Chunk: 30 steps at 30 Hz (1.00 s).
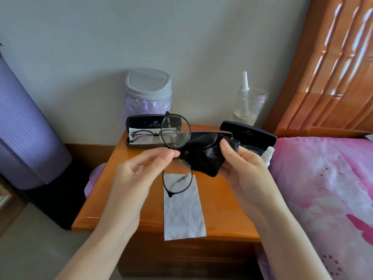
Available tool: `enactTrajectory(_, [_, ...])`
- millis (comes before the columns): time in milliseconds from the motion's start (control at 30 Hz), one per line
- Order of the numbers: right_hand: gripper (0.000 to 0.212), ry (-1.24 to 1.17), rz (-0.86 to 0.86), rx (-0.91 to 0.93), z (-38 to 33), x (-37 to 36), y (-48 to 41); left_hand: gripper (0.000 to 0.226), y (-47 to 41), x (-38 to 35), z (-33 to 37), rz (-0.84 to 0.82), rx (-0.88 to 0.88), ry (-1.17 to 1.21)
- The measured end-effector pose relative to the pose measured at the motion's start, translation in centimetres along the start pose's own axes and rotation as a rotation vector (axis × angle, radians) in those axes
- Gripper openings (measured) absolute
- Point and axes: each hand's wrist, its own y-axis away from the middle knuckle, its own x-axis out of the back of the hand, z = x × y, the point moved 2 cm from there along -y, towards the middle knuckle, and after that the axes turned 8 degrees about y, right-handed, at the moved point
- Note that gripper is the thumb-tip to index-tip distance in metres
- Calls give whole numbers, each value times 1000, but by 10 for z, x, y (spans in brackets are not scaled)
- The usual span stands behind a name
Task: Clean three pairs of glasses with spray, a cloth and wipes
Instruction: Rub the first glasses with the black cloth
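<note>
A small bin point(148, 85) with a grey swing lid stands at the back of the wooden surface point(222, 199), against the pale wall point(181, 37). A purple bag point(147, 107) lines the bin. To the right of the bin is a clear cup point(250, 106) with a white straw point(245, 81) and a little pale drink in the bottom. On the right are a shiny wooden headboard point(333, 67) and a pink bed cover point(323, 188). A big purple roll point(26, 118) stands on the left, by the grey floor point(30, 249).
</note>
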Motion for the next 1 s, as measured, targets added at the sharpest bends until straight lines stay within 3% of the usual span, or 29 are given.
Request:
enactTrajectory(300, [36, 180, -179, -56, 8, -13, 5, 25, -3, -2, -3, -58, 100, 150])
enactTrajectory(467, [26, 209, -233, -45, 7, -23, 10, 29, 0, -2, -8, -58, 138, 141])
enactTrajectory(700, [16, 264, -138, -42, 15, -33, 10, 23, 6, -10, -10, -56, 188, 199])
enactTrajectory(867, [31, 242, -75, -3, 14, -33, 10, 23, 7, -12, -8, -42, 227, 237])
enactTrajectory(1000, [20, 164, -31, 48, 19, -37, 11, 22, 8, -12, -7, -25, 217, 226])
